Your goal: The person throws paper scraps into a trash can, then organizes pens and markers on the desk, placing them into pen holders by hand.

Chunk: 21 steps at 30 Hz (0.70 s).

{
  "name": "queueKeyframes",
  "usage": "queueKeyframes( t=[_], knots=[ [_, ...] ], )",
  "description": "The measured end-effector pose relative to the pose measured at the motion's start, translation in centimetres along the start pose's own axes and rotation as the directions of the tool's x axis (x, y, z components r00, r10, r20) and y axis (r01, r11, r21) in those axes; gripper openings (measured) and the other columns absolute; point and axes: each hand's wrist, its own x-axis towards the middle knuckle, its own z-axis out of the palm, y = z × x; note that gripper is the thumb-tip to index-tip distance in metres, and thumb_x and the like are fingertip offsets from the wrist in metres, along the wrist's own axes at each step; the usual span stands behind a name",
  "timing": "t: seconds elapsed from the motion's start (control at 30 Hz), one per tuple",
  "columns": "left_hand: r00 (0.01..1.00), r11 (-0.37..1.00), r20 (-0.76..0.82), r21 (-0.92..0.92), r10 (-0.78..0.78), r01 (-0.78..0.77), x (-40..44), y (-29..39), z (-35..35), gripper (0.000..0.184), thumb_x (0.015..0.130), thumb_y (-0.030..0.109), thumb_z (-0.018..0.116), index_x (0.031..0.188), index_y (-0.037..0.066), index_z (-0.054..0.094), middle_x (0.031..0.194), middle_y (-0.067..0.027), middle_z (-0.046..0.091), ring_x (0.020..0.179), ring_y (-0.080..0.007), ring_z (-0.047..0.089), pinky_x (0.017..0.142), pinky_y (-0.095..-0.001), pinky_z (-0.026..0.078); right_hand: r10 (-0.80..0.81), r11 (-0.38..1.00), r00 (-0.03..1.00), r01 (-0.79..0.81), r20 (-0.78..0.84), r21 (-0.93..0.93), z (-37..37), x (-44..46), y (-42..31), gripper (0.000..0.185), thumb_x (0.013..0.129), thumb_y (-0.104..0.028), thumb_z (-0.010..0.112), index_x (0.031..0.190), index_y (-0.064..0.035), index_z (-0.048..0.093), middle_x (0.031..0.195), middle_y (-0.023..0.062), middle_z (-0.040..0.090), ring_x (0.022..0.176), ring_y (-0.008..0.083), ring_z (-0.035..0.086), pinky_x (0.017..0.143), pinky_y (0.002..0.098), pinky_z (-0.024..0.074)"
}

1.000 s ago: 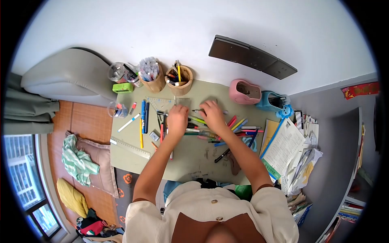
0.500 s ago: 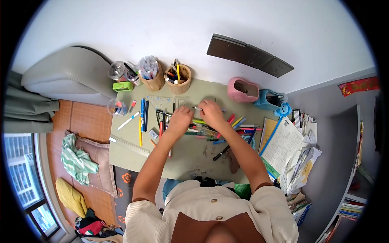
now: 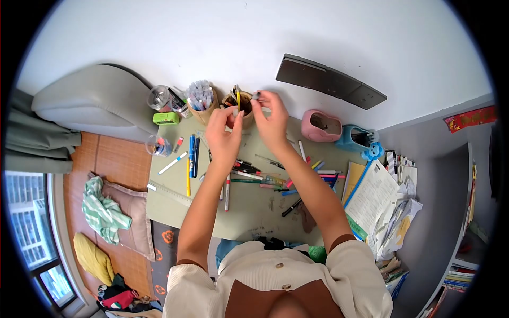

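Two hands hang at the far edge of the surface point(image 3: 249, 199), left of centre, by a wooden cup point(image 3: 248, 120). My left hand point(image 3: 224, 132) pinches a small grey item point(image 3: 236, 112); my right hand point(image 3: 272, 121), a small dark item point(image 3: 256, 96). Expect light, stiff, possibly slippery pieces; grip mid-body. Exact identity: unclear.

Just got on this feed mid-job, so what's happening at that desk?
A person has both hands raised over the desk, the left hand and right hand on either side of a wooden cup holding pens. Small greyish things show at the fingertips of each hand, too unclear to name. Loose pens and markers lie scattered below, and a second wooden cup beside the first is full.
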Motion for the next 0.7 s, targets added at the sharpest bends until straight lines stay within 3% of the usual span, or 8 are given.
queueKeyframes(
  t=[0.1,0.23,0.27,0.37,0.4,0.53,0.63,0.7],
  knots=[
    [0.988,0.978,-0.044,-0.152,-0.15,0.142,0.6,-0.2,0.9,0.014,0.084,0.0,0.071,0.097,-0.002,0.065,0.073,-0.0035,0.052,0.063,-0.0095,0.049,0.057,-0.0246,0.043,0.034,0.998,0.997,-0.03,0.064,-0.059,0.8,0.0,1.4,0.024,0.084,-0.001,0.068,0.105,-0.0004,0.058,0.091,0.0123,0.064,0.077,0.0233,0.065,0.07,0.0334,0.0531],
    [0.981,0.968,-0.071,-0.194,-0.178,0.162,1.6,-0.3,1.5,0.013,0.086,0.002,0.07,0.097,-0.002,0.065,0.075,-0.0037,0.054,0.063,-0.0087,0.049,0.058,-0.0244,0.044,0.067,0.996,0.992,-0.059,0.11,-0.071,0.8,0.0,2.3,0.024,0.085,-0.001,0.066,0.107,-0.0006,0.058,0.092,0.0127,0.064,0.079,0.0256,0.066,0.072,0.0354,0.0531],
    [0.988,0.988,-0.024,-0.03,-0.152,0.151,1.8,-0.4,1.4,0.021,0.084,0.003,0.071,0.103,-0.002,0.065,0.076,-0.006,0.053,0.065,-0.0134,0.051,0.059,-0.0271,0.045,0.068,0.994,0.991,-0.057,0.119,-0.091,0.8,0.1,2.4,0.024,0.085,-0.001,0.066,0.108,-0.0006,0.058,0.093,0.0126,0.064,0.08,0.0264,0.065,0.072,0.0361,0.0528],
    [0.988,0.969,0.093,0.227,-0.121,0.097,1.8,-2.7,2.2,0.032,0.08,0.005,0.076,0.108,-0.002,0.064,0.079,-0.0072,0.055,0.064,-0.0157,0.053,0.059,-0.0286,0.046,0.065,0.989,0.99,-0.046,0.129,-0.142,0.4,0.1,2.7,0.027,0.084,-0.001,0.065,0.111,-0.001,0.058,0.094,0.0128,0.063,0.083,0.0298,0.063,0.074,0.0385,0.0512],
    [0.976,0.962,0.143,0.24,-0.165,0.127,1.6,-2.7,1.9,0.042,0.08,0.004,0.073,0.118,-0.002,0.058,0.086,-0.0123,0.053,0.073,-0.0266,0.053,0.065,-0.0364,0.047,0.062,0.987,0.99,-0.041,0.129,-0.158,0.3,0.2,2.7,0.029,0.084,-0.001,0.065,0.112,-0.0012,0.058,0.095,0.013,0.062,0.084,0.0311,0.062,0.074,0.0394,0.0506],
    [0.983,0.93,0.114,0.355,-0.14,0.092,0.3,-2.5,1.0,0.048,0.08,0.009,0.074,0.121,-0.002,0.053,0.089,-0.0157,0.056,0.075,-0.0285,0.057,0.066,-0.0385,0.049,0.078,0.959,0.975,-0.017,0.208,-0.282,0.1,-0.2,2.7,0.033,0.083,-0.005,0.065,0.115,-0.0026,0.059,0.095,0.0139,0.059,0.09,0.0335,0.058,0.077,0.042,0.0483],
    [0.933,0.856,0.088,0.434,-0.35,0.281,0.3,-2.1,1.1,0.049,0.079,0.017,0.077,0.118,-0.002,0.056,0.078,-0.0121,0.057,0.069,-0.0258,0.056,0.063,-0.0363,0.046,0.16,0.926,0.954,-0.055,0.254,-0.374,0.8,-0.2,3.0,0.032,0.083,-0.009,0.065,0.114,-0.0035,0.06,0.097,0.0139,0.058,0.094,0.0335,0.057,0.078,0.0434,0.0477],
    [0.935,0.883,0.162,0.412,-0.314,0.225,0.5,-3.1,1.0,0.046,0.08,0.019,0.077,0.116,-0.002,0.057,0.078,-0.0129,0.058,0.069,-0.0271,0.057,0.063,-0.0375,0.046,0.231,0.913,0.928,-0.103,0.291,-0.395,1.3,0.0,3.2,0.031,0.083,-0.011,0.065,0.113,-0.0039,0.061,0.098,0.0135,0.058,0.096,0.0329,0.056,0.079,0.044,0.0476]
  ],
)
